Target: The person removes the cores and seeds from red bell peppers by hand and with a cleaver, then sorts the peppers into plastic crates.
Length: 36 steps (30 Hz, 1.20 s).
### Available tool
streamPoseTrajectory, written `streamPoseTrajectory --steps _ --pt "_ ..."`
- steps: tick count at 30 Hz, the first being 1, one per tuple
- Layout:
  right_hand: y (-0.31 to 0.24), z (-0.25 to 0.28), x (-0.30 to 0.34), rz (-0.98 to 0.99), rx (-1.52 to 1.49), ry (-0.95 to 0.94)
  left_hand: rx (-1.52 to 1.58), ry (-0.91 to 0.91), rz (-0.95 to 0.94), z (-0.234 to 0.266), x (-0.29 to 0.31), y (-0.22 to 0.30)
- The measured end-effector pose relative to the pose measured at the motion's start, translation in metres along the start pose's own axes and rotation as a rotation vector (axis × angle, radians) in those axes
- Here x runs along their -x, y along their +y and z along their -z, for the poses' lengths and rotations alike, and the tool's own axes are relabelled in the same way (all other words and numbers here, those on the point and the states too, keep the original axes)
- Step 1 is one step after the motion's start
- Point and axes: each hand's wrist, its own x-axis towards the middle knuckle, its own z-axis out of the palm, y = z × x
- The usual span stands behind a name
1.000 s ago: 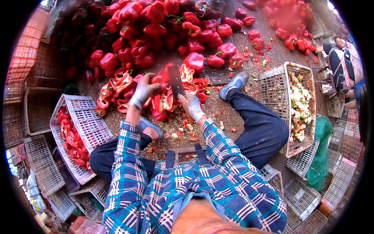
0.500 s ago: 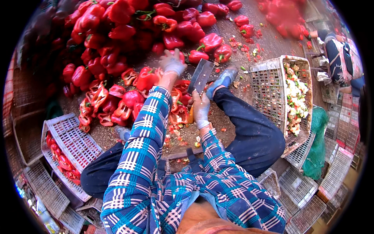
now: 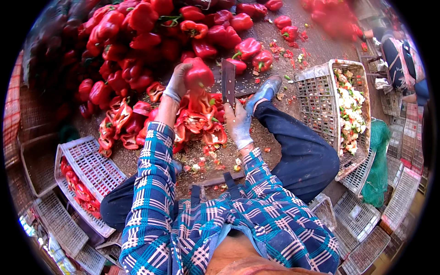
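A whole red bell pepper (image 3: 199, 72) is gripped in my gloved left hand (image 3: 178, 83), raised over the heap. My right hand (image 3: 238, 123), also gloved, is closed round the handle of a cleaver (image 3: 228, 80), whose broad dark blade points away from me, just right of the pepper. Below both hands lie cut red pepper halves (image 3: 197, 121), some showing pale seeds and cores. Farther off and to the left rises a big pile of whole red peppers (image 3: 137, 41). The cleaver's handle is mostly hidden in my fingers.
To the right a tilted crate (image 3: 316, 94) holds pale cores and trimmings (image 3: 350, 110). A white crate (image 3: 94, 162) with red pepper pieces stands at my left. Green netting (image 3: 376, 160) hangs by stacked crates. Another person (image 3: 398, 64) sits at the far right.
My left hand has lifted a pepper from the pile's edge and drawn it back towards me. The cleaver has swung from slanting right to nearly straight ahead.
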Motion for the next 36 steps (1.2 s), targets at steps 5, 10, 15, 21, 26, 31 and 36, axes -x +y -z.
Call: streamPoseTrajectory --steps 5,10,15,21,26,31,36 --pt "-0.071 0.003 0.031 0.47 0.071 0.134 0.184 0.013 -0.08 -0.014 0.059 0.011" --pt "-0.056 -0.015 0.012 0.238 0.521 -0.279 -0.14 0.155 -0.223 -0.043 0.125 0.002" --pt "-0.032 -0.038 0.014 0.201 0.494 -0.4 -0.477 0.26 -0.224 -0.027 0.171 -0.009" --pt "-0.018 -0.046 0.003 0.047 0.305 -0.361 -0.737 0.183 -0.331 -0.004 0.172 0.001" --pt "-0.001 -0.045 0.015 -0.185 -0.143 -0.341 -1.176 0.251 -0.379 0.047 0.136 0.008" --pt "0.007 -0.041 0.015 -0.25 -0.234 -0.274 -1.673 0.774 -0.55 0.074 0.107 0.075" --pt "0.013 -0.057 0.013 -0.309 -0.294 -0.28 -1.705 1.122 -0.169 0.138 0.081 0.137"
